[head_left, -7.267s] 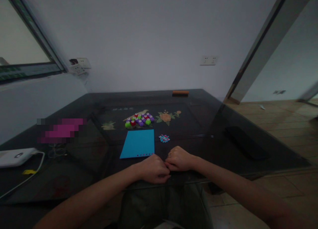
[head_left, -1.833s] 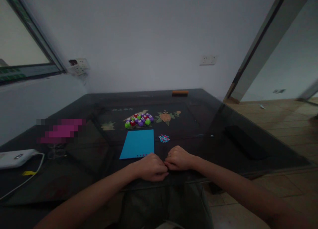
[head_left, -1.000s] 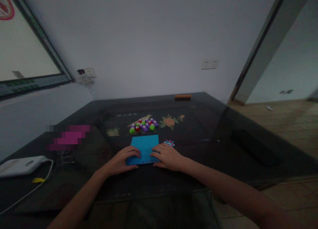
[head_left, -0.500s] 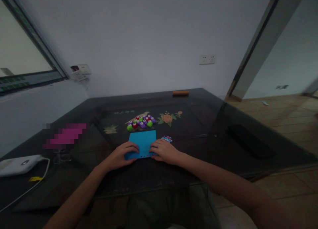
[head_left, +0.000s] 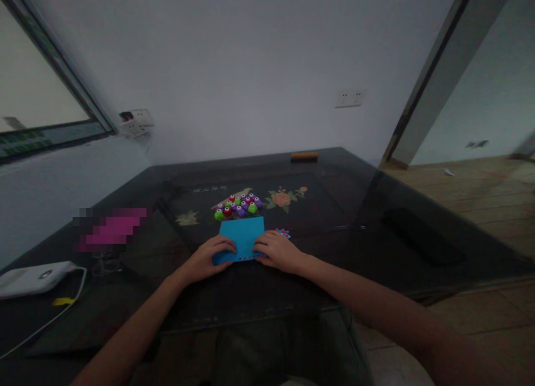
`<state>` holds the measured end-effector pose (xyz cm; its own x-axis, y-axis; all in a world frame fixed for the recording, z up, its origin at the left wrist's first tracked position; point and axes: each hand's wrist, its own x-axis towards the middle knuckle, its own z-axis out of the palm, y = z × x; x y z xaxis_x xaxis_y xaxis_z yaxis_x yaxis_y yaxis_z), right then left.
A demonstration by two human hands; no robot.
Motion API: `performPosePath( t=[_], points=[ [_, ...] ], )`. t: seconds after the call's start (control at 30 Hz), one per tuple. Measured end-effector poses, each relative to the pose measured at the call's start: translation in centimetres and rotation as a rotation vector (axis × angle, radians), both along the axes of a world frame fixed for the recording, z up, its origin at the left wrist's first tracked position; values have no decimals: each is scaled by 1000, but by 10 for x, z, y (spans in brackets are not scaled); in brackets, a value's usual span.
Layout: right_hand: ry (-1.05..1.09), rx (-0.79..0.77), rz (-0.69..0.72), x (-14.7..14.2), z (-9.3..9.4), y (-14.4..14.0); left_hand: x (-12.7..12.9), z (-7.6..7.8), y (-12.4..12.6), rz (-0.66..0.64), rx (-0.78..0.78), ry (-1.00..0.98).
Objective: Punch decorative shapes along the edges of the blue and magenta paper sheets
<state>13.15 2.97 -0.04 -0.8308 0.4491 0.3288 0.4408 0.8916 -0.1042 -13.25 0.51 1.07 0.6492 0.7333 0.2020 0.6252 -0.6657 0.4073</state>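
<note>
A bright blue sheet of paper [head_left: 244,232] lies in front of me on the dark table, its near edge marked by a row of small dark dots. My left hand [head_left: 215,256] grips the left side of the sheet, fingers on top and thumb at the near edge. On the other side, my right hand [head_left: 278,252] holds the near right part the same way, a ring on one finger. Just beyond that hand is a small heap of tiny pink, white and blue pieces [head_left: 284,233], partly hidden by it. Several small purple, green and red objects with white tops [head_left: 238,205] sit behind the sheet.
On the left are a white power bank-like device [head_left: 35,279] with a cable, a yellow tag [head_left: 63,301] and a blurred-out pink item [head_left: 115,228]. A long black case [head_left: 422,236] lies to the right. Near the wall rests an orange-brown bar [head_left: 304,156] on the table [head_left: 334,285].
Both hands and the blue paper have shifted very slightly away from me and to the right. The grip looks the same, and the coloured objects have stayed put.
</note>
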Motion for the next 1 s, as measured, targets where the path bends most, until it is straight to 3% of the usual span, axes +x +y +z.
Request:
performPosePath(
  t=[0.23,0.33,0.6,0.8,1.0],
  points=[
    [2,-7,-5,1,5,-3,-3,-4,1,3,41,2],
    [53,-6,-25,6,10,-3,-6,-2,3,68,85,-36],
    [93,-111,-293,5,29,42,-1,18,45,282,112,-54],
    [-11,-244,-503,-22,25,72,9,-1,74,454,130,-43],
    [-82,-206,-512,-26,8,70,-10,-14,71,324,152,-24]
  ],
)
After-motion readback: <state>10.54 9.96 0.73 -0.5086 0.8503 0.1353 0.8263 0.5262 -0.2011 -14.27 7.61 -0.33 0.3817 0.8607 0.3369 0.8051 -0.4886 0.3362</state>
